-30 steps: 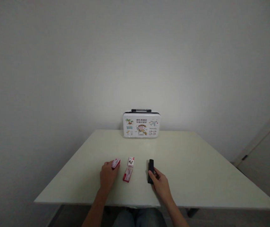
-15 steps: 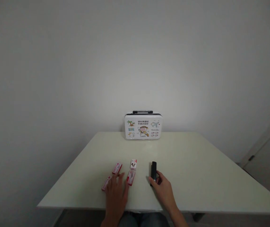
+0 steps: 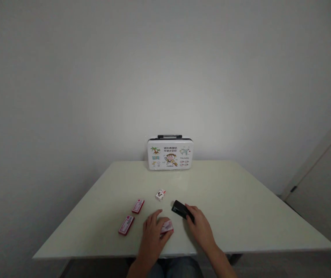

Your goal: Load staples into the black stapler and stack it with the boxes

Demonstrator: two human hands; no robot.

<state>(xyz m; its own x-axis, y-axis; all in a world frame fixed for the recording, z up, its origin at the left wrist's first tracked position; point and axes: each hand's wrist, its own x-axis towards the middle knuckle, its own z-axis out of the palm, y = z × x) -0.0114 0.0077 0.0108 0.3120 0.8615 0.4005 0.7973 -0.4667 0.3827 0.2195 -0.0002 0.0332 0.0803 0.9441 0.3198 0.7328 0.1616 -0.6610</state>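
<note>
My right hand [image 3: 200, 227] grips one end of a black stapler [image 3: 180, 209], which lies at a slant with its free end pointing to the far left. My left hand [image 3: 153, 233] is closed around a small pink-and-white box with red sides [image 3: 167, 225], thumb and fingers about it, partly hiding it. Left of that hand lie two similar boxes, a nearer one [image 3: 126, 224] and a farther one [image 3: 138, 205]. Beyond my hands sits a small white box [image 3: 160, 194] with a dark picture and red marks.
A white case [image 3: 170, 154] with cartoon prints and a black handle stands upright at the table's back, near the grey wall. The pale table [image 3: 235, 231] has its near edge just in front of my lap.
My left hand has moved right and taken hold of the nearer middle box. The stapler has turned from upright in view to a leftward slant. The white box has shifted and turned.
</note>
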